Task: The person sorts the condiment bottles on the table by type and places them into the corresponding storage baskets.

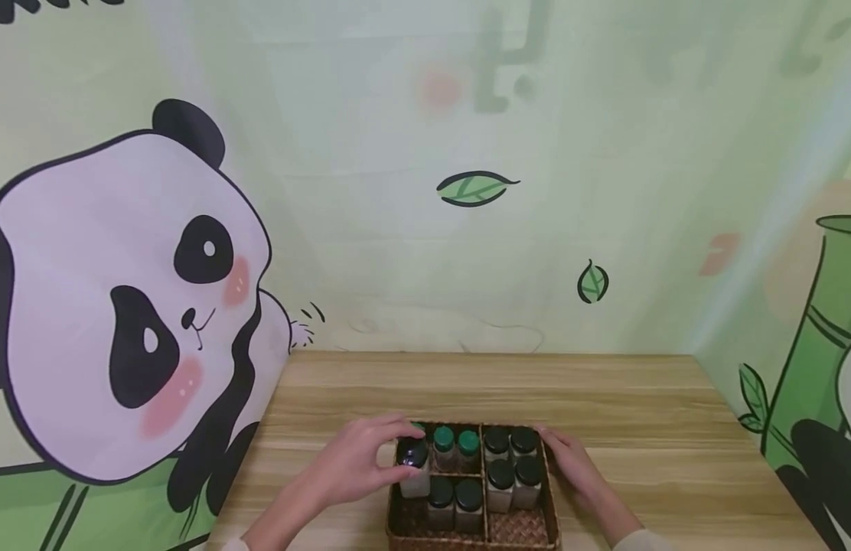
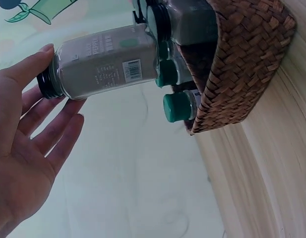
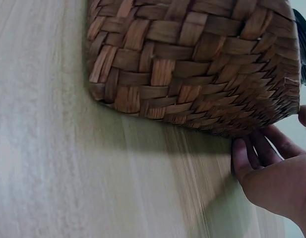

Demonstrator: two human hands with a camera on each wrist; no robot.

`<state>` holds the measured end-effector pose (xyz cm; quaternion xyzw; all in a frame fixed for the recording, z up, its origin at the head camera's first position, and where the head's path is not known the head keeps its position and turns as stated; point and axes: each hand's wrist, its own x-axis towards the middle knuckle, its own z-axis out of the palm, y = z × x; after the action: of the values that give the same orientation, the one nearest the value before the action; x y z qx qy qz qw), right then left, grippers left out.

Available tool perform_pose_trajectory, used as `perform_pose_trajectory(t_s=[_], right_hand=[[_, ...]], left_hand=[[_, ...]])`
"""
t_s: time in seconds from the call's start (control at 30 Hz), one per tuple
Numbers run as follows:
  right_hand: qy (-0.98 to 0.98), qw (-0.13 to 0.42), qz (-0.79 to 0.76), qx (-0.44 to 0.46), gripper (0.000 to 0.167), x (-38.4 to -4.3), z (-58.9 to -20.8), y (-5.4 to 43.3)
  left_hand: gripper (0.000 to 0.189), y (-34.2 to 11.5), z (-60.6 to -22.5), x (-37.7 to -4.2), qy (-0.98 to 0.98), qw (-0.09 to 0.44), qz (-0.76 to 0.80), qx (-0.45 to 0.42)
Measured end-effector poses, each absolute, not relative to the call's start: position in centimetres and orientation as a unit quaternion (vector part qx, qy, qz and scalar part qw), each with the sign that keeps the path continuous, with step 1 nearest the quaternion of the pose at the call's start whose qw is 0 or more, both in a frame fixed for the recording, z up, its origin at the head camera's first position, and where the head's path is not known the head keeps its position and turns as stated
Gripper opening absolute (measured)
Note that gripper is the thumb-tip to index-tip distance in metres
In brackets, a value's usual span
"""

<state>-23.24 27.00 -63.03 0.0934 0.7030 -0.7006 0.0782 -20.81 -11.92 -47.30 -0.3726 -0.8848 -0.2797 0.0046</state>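
Observation:
My left hand (image 1: pixel 353 463) pinches a spice jar (image 2: pixel 110 62) by its black lid, between thumb and fingers. The jar is clear and square, with greyish powder inside, white print and a barcode. It is upright at the left side of the woven basket (image 1: pixel 520 528), its base within the rim in the head view. In the left wrist view the other fingers spread below the lid. At the basket's back right corner, my right hand (image 1: pixel 573 463) touches the outer wall with its fingers, the thumb near the rim (image 3: pixel 298 101).
Dividers split the basket into compartments. Several black-lidded jars (image 1: pixel 511 471) stand on the right, two more black-lidded jars (image 1: pixel 455 501) at front left, and green-capped jars (image 1: pixel 456 448) behind them. The wooden table (image 1: pixel 494 383) ends at a wall hanging with a panda (image 1: pixel 136 283).

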Motion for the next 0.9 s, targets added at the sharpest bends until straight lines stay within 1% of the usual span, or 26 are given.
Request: perform_pose_trajectory(t_s=[0.27,0.47,0.67,0.8,0.9], right_hand=[[0.69,0.091,-0.711,0.101,0.056,-23.2,-63.1,27.3],[0.702,0.079,-0.701,0.101,0.053,-23.1,-63.1,27.1],[0.713,0.062,-0.691,0.102,0.052,-23.0,-63.1,26.9],[0.711,0.056,-0.693,0.104,0.05,-22.9,-63.2,26.9],[0.705,0.061,-0.699,0.104,0.049,-22.9,-63.1,26.9]], left_hand=[[0.039,-12.2,-46.8,-20.1,-0.882,-0.031,-0.276,-0.38],[0.04,-12.4,-47.0,-20.0,-0.884,-0.049,-0.266,-0.38],[0.04,-12.5,-48.5,-20.3,-0.886,-0.079,-0.265,-0.373],[0.04,-12.5,-50.1,-20.6,-0.888,-0.091,-0.264,-0.365],[0.041,-12.5,-51.3,-20.6,-0.888,-0.095,-0.269,-0.36]])
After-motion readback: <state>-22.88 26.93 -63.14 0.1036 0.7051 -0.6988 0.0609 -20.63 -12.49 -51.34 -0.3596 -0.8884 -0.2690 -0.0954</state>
